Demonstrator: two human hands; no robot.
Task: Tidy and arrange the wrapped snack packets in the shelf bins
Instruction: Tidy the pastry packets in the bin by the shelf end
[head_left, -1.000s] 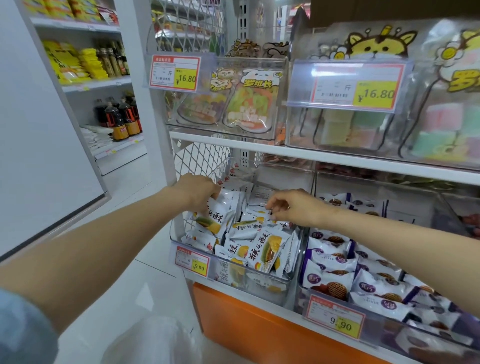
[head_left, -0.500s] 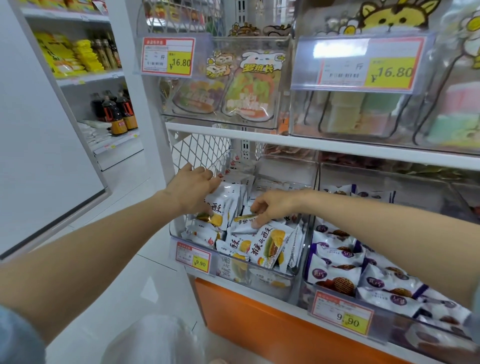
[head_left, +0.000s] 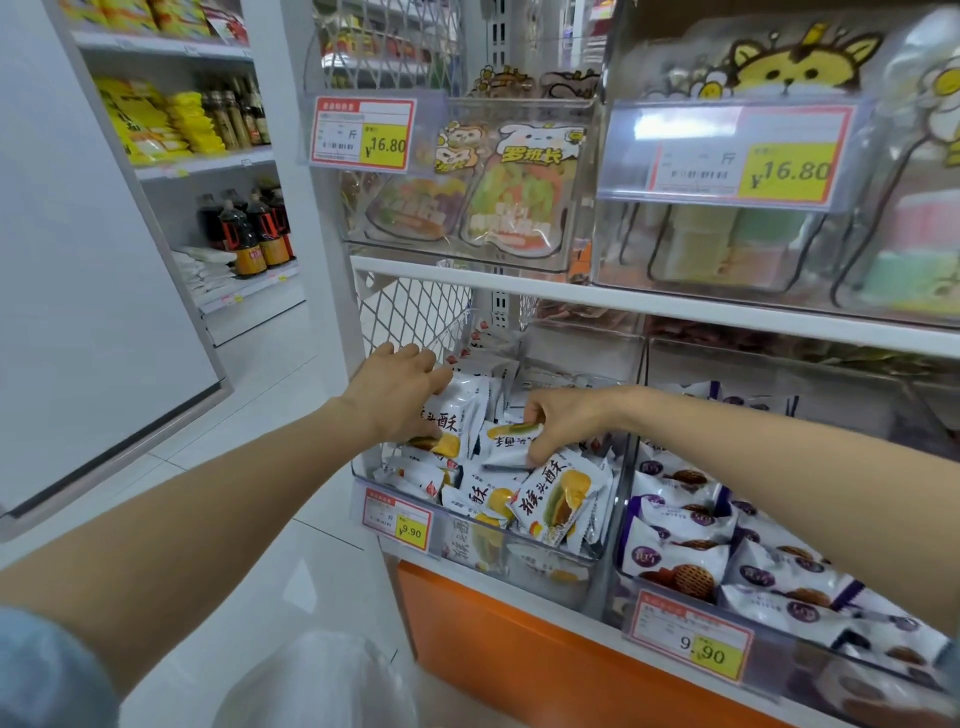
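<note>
The right hand (head_left: 563, 423) has dropped lower into the clear bin (head_left: 597, 558) and now pinches 1 white packet (head_left: 506, 441). The left hand (head_left: 397, 400) stays open-fingered, pressing a standing packet (head_left: 454, 415); straightening looks underway.

Head view, down, close to bins (head_left: 597, 564)

Your left hand (head_left: 397, 392) lies spread, palm down, on upright white snack packets (head_left: 457, 415) at the left of the clear bin (head_left: 519, 553). Your right hand (head_left: 563, 423) pinches one white packet (head_left: 511, 441) at mid-bin. The neighbouring bin (head_left: 631, 519) holds purple-trimmed packets (head_left: 680, 558).
</note>
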